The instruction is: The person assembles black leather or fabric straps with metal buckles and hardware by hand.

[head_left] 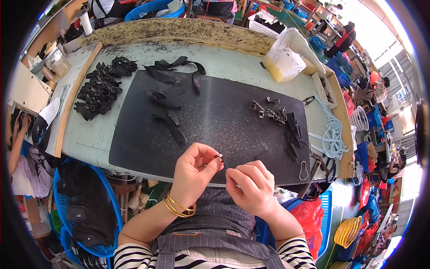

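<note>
Over the near edge of the black work mat (224, 116), my left hand (195, 172) and my right hand (253, 186) pinch a short black strap (225, 162) between them. A small shiny piece, perhaps a metal buckle, shows at my left fingertips; the fingers hide most of it. Both hands are closed, close together and raised off the mat. To the right lie loose metal buckles (268, 112) beside a bunch of short black straps (293, 134). Wider black strips (168, 105) are scattered on the mat's left part. Farther left sits a heap of black straps with buckles (101, 87).
A cut white plastic jug with yellowish contents (282, 62) stands at the back right. Pliers (308, 100), coiled pale-blue cord (333, 134) and a pale elastic loop (304, 170) lie to the right. Blue baskets (117, 210) flank the table. Other people work beyond.
</note>
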Tool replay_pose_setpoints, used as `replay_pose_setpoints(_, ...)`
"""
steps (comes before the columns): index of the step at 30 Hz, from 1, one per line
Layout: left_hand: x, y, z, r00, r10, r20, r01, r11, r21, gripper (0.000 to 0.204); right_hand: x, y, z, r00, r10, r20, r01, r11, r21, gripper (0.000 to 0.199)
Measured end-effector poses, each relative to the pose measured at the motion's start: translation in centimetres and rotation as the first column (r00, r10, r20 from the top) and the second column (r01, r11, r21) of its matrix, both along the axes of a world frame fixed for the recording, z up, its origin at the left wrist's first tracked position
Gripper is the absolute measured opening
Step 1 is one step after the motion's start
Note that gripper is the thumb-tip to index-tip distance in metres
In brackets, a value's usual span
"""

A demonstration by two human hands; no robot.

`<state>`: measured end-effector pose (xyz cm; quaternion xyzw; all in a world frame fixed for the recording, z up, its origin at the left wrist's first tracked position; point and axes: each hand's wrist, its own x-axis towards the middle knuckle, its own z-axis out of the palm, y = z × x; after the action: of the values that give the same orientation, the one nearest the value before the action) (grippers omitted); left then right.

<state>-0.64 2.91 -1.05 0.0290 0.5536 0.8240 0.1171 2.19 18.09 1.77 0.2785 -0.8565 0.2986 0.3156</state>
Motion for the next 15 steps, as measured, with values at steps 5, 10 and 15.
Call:
replay_pose_setpoints(5,0.01,-0.02,0.23,1.0,-0.015,-0.005,0.015,1.0,0.014,0.01,0.16,-0.5,0.27,1.0,0.023,-0.013,-0.022,0.999,0.04,0.025)
replay_pose_setpoints(10,-0.13,-0.2,-0.63,0.994,0.004,-0.111,-0.014,0.995,-0.095,0.011,-0.26,-1.0,-0.03,0.997,0.046,0.061,-0.05,0.997,0.055,0.024)
replay_pose_setpoints(15,0.06,-0.3,-0.6,0.995,-0.014,-0.095,0.006,0.996,-0.088,0.015,-0.51,-1.1,-0.19,0.997,-0.046,0.063,0.04,0.994,0.098,0.024)
